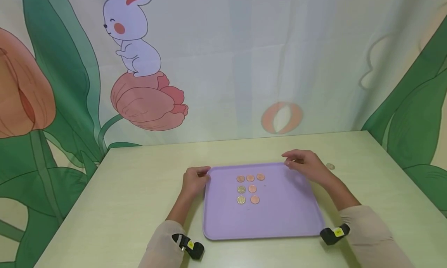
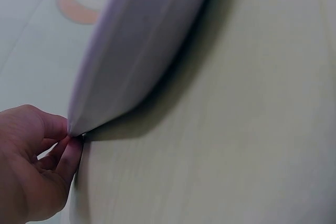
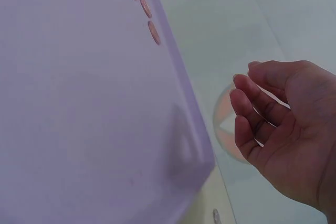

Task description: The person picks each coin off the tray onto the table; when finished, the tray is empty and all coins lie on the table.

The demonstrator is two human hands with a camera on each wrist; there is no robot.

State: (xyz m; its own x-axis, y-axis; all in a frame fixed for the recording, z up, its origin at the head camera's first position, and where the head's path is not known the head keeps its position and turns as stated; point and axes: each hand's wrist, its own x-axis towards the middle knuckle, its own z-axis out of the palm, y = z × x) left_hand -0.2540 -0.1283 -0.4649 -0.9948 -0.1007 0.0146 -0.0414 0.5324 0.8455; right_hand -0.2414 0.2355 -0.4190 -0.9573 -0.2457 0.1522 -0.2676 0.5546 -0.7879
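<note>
1. On my remote feed, the left hand (image 1: 193, 182) pinches the tray (image 1: 286, 210) at its far left corner.
2. I see the right hand (image 1: 307, 165) just beside the far right corner, fingers loosely bent, gripping nothing.
3. The tray rests on the table (image 1: 139, 190), bearing seven coins (image 1: 252, 189) in three rows.
4. A lone coin (image 1: 330, 166) lies on the table, right of the right hand.

left hand (image 1: 194, 182) lower centre of head view, thumb and fingertips pinched; right hand (image 1: 308, 166) right of centre, fingers loosely bent; forearms (image 1: 340, 192) rising from bottom edge, slanting inward.
</note>
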